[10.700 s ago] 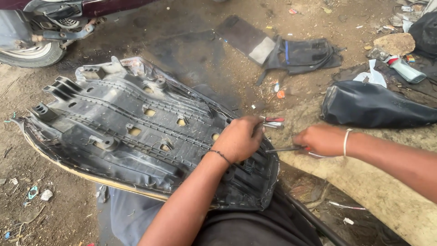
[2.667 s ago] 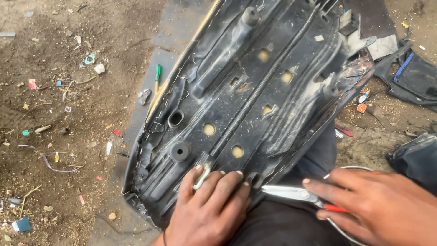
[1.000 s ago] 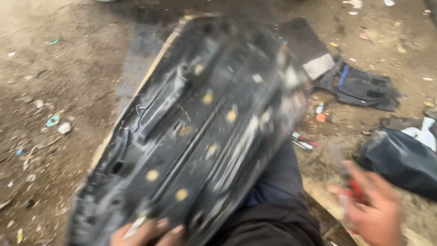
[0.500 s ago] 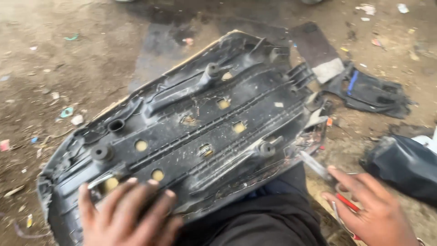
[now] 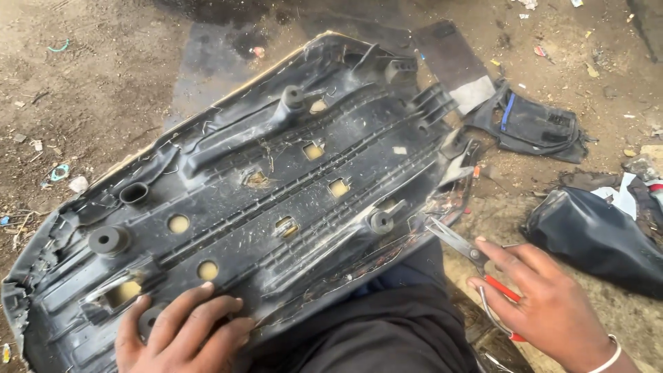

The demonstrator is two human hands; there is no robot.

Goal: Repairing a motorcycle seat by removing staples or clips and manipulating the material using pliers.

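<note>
A black plastic motorcycle seat base (image 5: 276,179) lies upside down across my lap, ribbed, with several yellow foam-filled holes. My left hand (image 5: 183,331) rests flat on its near edge, fingers spread, pressing it down. My right hand (image 5: 545,304) grips red-handled pliers (image 5: 463,249), whose metal jaws point at the seat's right rim where the torn cover edge shows.
Bare dirt ground with scattered litter surrounds me. A black seat cover piece (image 5: 532,128) lies at upper right beside a grey flat strip (image 5: 456,65). A dark plastic bundle (image 5: 597,238) sits to the right. My dark trousers (image 5: 373,331) are under the seat.
The seat base has been turned round on my lap. My left hand slid along its near edge, and my right hand brought the pliers back up to the right rim.
</note>
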